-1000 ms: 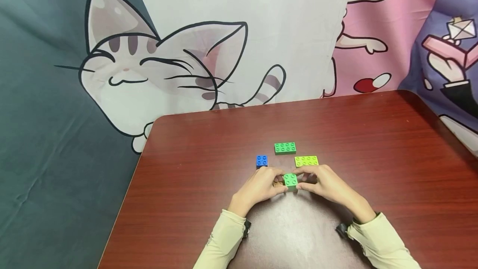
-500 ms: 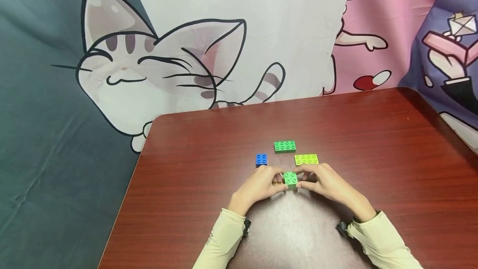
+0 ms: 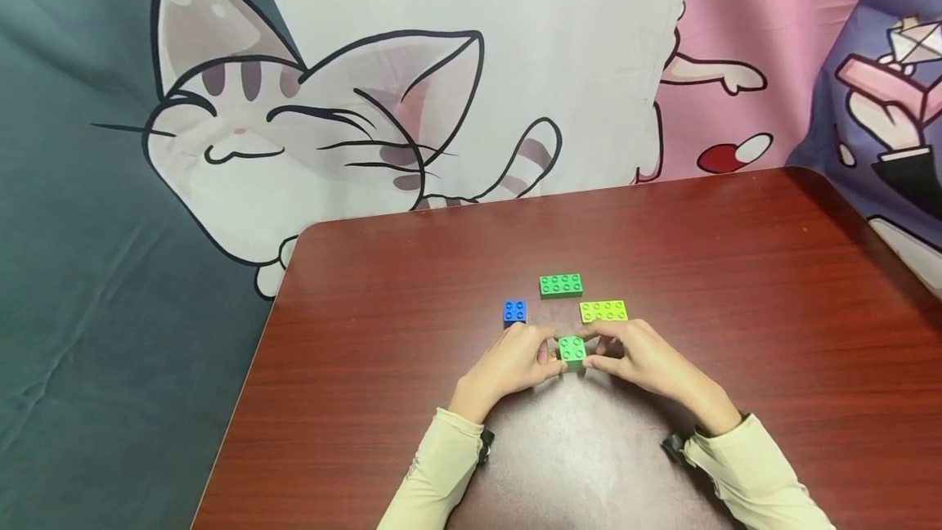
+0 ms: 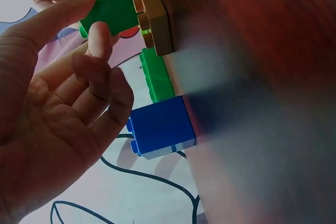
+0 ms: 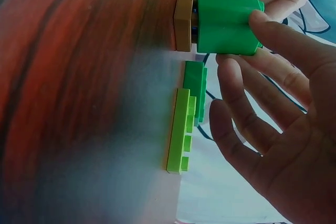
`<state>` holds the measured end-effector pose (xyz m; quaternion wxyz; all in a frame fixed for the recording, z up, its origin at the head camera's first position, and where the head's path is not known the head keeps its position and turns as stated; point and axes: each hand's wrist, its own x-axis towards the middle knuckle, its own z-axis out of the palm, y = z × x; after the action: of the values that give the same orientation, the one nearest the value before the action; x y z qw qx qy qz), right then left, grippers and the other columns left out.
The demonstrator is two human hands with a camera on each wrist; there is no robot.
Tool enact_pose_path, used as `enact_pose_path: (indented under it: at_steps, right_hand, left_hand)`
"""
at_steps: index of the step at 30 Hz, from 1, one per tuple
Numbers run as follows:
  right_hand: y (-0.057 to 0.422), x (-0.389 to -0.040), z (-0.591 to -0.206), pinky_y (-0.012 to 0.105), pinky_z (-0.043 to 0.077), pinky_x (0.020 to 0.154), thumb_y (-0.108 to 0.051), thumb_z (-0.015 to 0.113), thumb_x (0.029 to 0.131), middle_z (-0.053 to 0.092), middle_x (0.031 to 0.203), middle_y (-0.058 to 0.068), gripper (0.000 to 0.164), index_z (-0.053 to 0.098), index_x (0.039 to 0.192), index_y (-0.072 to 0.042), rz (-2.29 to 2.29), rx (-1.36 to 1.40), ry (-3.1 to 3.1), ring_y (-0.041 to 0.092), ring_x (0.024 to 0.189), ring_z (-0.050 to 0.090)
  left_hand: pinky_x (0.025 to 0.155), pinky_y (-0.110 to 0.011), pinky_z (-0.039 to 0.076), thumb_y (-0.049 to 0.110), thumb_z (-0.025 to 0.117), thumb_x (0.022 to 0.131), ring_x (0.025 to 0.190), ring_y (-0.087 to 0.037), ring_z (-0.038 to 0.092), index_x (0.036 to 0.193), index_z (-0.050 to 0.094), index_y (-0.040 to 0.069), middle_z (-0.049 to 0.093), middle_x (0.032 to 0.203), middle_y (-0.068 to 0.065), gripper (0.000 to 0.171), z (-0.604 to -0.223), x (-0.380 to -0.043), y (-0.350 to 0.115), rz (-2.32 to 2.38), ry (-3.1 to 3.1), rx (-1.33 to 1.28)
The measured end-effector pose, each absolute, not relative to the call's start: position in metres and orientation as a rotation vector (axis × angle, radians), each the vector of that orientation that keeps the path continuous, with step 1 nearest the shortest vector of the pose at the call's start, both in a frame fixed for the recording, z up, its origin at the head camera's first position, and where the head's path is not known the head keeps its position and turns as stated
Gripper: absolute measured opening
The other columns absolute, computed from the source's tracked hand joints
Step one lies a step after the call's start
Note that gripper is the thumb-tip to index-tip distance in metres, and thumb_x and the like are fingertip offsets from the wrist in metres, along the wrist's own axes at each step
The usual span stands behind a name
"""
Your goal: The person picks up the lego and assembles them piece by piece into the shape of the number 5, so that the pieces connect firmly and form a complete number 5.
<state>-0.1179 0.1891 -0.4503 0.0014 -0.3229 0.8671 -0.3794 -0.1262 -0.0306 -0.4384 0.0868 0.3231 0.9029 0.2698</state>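
Observation:
Both hands pinch a green two-by-two toy brick [image 3: 571, 352] from opposite sides, thumb nearer the body and index finger at the far side. My left hand [image 3: 508, 366] is on its left, my right hand [image 3: 648, 362] on its right. Under it lies a thin brown brick [image 4: 156, 14], flat on the table, with its studs up. In the right wrist view the green brick sits right at the tops of the brown brick's [image 5: 184, 19] studs, with stud sides showing between the two. The other fingers of each hand are bent and touch nothing.
Beyond the hands on the wooden table [image 3: 353, 399] stand a blue two-by-two brick [image 3: 515, 312], a darker green long brick [image 3: 561, 286] and a lime long brick [image 3: 603, 312]. A curtain printed with a cartoon cat [image 3: 309, 137] hangs behind the table's far edge.
The hands keep their grip on the green brick at nearly the same spot. The head view has tilted slightly, so the whole scene sits a little higher.

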Motion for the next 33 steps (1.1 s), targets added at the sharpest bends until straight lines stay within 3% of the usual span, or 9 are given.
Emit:
enact_pose_path:
  at_steps: [23,33]
  right_hand:
    - [0.1901,-0.1186,-0.4473,0.025,0.048,0.056,-0.007,0.075,0.076,0.062,0.072,-0.01,0.029,0.066,0.103,-0.008,-1.217,-0.954,2.69,0.002,0.062,0.057]
    - [0.1919,-0.1167,-0.452,0.021,0.045,0.05,-0.009,0.074,0.079,0.065,0.08,-0.001,0.03,0.063,0.106,-0.008,-1.269,-0.964,2.65,0.001,0.057,0.053]
  left_hand:
    - [0.04,-0.015,0.034,0.025,0.071,0.082,0.045,0.002,0.042,0.113,0.064,0.008,0.047,0.055,0.011,0.036,-0.4352,-0.1263,-0.0281,0.815,2.693,0.931]
    - [0.037,-0.016,0.032,0.025,0.072,0.081,0.041,0.002,0.037,0.113,0.065,0.008,0.044,0.05,0.011,0.037,-0.4361,-0.1233,-0.0279,0.841,2.695,0.909]
